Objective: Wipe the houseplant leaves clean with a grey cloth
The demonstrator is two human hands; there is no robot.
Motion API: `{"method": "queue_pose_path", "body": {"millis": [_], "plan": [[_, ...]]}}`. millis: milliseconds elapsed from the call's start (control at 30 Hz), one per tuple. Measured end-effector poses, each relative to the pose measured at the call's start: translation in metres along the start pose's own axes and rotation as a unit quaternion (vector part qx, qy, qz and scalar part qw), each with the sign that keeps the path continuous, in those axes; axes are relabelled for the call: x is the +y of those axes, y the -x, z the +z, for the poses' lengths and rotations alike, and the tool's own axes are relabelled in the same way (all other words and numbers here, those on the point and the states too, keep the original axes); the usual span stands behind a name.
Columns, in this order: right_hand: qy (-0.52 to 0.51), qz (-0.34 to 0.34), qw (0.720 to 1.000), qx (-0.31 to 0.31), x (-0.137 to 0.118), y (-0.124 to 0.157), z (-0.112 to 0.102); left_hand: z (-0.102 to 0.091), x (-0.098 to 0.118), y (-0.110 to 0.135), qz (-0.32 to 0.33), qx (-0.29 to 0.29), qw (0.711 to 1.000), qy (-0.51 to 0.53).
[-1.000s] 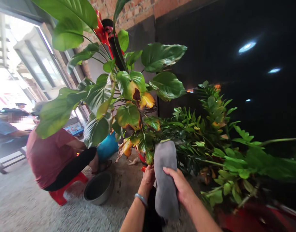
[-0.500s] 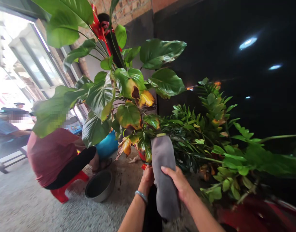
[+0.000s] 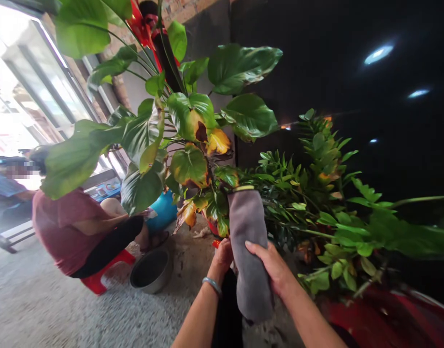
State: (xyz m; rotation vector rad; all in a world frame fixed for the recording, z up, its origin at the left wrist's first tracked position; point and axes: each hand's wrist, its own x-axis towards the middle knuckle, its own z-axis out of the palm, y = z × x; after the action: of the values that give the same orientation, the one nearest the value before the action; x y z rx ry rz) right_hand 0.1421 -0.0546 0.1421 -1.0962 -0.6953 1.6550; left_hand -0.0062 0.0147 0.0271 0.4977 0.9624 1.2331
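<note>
A long, soft grey cloth piece (image 3: 250,256) stands nearly upright in front of me, with a pale yellow-green edge at its top end and a dark spot at its bottom. My right hand (image 3: 274,268) grips it from the right, thumb lying across its front and fingers behind it. Close against its left side is my left hand (image 3: 222,258), wearing a bracelet (image 3: 212,285). Its fingers are curled and partly hidden behind the cloth, so what they hold does not show. A small bright red thing (image 3: 216,243) lies just past the left fingertips.
Beyond my hands rises a large-leaved potted plant (image 3: 191,164) with some browned leaves. More green plants (image 3: 326,227) crowd the right side. At left a person in a red shirt (image 3: 58,227) sits on a red stool (image 3: 98,280), beside a grey basin (image 3: 151,270) and a blue container (image 3: 164,212).
My view has shifted slightly, and the hands still have the cloth between them. The cloth's top end sits a little higher. The seated person's arm now shows reaching forward over the knees.
</note>
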Motion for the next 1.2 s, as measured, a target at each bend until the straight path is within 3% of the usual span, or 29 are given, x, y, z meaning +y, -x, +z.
{"method": "queue_pose_path", "body": {"millis": [133,200,267,367,467,600,700,800,867,933,1033,1133,1200], "plan": [[0.014,0.092,0.994,0.051,0.051,0.025,-0.028,-0.001,0.003,-0.004,-0.012,0.007,1.000,0.026],[-0.024,0.086,0.994,0.060,0.054,0.039,-0.033,-0.003,0.003,-0.005,-0.007,0.012,0.999,0.044],[-0.064,0.033,0.994,0.076,0.036,0.042,-0.030,-0.002,0.001,-0.005,0.006,0.015,0.998,0.055],[-0.128,-0.062,0.984,0.108,-0.007,0.022,-0.017,0.002,0.000,-0.005,0.000,0.013,0.998,0.054],[-0.218,-0.041,0.968,0.116,-0.020,0.000,-0.013,0.005,0.001,-0.003,-0.011,0.013,0.999,0.045],[-0.229,0.085,0.963,0.118,0.029,0.006,-0.037,0.000,0.005,-0.003,-0.013,0.016,0.999,0.041],[-0.151,0.107,0.975,0.126,0.061,0.027,-0.060,-0.005,0.005,-0.005,-0.006,0.031,0.998,0.047],[-0.113,0.026,0.978,0.174,0.048,0.036,-0.060,-0.005,0.005,-0.006,-0.006,0.031,0.999,0.043],[-0.130,-0.063,0.964,0.224,0.021,0.030,-0.047,-0.002,0.004,-0.005,-0.008,0.032,0.999,0.040],[-0.167,-0.095,0.951,0.240,-0.003,0.019,-0.032,0.001,0.004,-0.003,-0.009,0.030,0.999,0.039],[-0.243,-0.012,0.953,0.180,-0.012,0.007,-0.021,0.002,0.003,-0.001,-0.004,0.023,0.999,0.038],[-0.284,0.116,0.943,0.131,0.011,0.017,-0.028,0.000,0.003,-0.001,0.011,0.037,0.998,0.044],[-0.279,0.166,0.937,0.129,0.026,0.033,-0.035,-0.003,0.004,-0.002,0.017,0.050,0.997,0.052]]}}
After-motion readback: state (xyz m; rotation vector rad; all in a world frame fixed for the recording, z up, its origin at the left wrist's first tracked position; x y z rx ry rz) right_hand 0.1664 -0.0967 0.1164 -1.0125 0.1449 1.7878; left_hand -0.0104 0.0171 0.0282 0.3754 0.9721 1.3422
